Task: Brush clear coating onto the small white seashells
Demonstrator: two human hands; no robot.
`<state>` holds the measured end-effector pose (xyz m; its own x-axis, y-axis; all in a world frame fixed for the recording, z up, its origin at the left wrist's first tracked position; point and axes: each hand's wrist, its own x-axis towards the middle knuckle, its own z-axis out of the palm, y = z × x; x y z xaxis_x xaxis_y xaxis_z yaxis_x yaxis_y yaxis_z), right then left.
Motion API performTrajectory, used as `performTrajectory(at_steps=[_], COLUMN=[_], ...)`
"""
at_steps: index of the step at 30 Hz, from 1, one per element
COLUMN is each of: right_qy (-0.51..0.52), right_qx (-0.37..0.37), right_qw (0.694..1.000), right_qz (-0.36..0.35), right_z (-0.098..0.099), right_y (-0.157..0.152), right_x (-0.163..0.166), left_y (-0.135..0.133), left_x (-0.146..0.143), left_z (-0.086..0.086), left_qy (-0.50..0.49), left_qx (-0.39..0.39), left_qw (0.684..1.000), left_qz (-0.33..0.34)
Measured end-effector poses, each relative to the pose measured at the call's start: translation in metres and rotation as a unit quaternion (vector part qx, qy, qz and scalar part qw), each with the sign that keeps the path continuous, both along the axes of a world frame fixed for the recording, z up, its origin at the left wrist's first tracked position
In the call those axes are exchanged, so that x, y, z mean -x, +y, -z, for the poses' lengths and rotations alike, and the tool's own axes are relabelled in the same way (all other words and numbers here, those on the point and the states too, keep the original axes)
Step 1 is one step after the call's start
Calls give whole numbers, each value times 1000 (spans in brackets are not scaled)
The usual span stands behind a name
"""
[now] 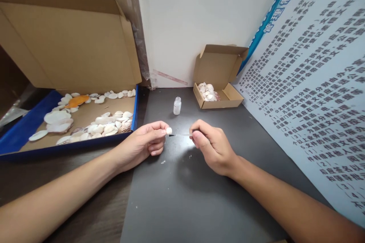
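The left hand (155, 136) pinches a small, rounded white seashell (169, 131) between its fingers; the right hand (211, 146) grips a thin brush (182, 135). The brush lies level between both hands, its dark bristles (171, 135) pointing to nine o'clock, just beside the seashell. At twelve o'clock stands a translucent bottle (177, 107).
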<state>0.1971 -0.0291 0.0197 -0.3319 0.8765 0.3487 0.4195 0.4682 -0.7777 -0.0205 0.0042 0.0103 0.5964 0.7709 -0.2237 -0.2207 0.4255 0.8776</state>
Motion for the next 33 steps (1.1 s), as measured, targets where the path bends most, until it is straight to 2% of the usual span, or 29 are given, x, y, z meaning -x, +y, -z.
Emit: performTrajectory(at_steps=[4,8,12,15,19,24,28,33], right_qy=[-24,-1,6,52,25,81,59,89], right_qx=[19,28,45,74,72,104,80,104], right_qw=[999,1000,999,995,997,991,995,990], right_qz=[42,-5,9,-29,-4,-31,15,-34], right_z=[1,2,3,3,3,6,7,7], right_y=[1,2,1,0,2,5,5,5], right_x=[1,0,1,1,1,1,2,2], left_y=[0,0,0,0,0,0,0,0], left_x=[1,1,0,0,1,1,1,1], left_z=[1,1,0,0,1,4,7,8], left_qy=[-2,2,10,10,14,10,13,17], left_qx=[-4,-3,-5,-9,-13,-22,-36,-52], left_qw=[1000,1000,1000,1000,1000,1000,999,998], left_qz=[3,4,8,10,12,16,27,28])
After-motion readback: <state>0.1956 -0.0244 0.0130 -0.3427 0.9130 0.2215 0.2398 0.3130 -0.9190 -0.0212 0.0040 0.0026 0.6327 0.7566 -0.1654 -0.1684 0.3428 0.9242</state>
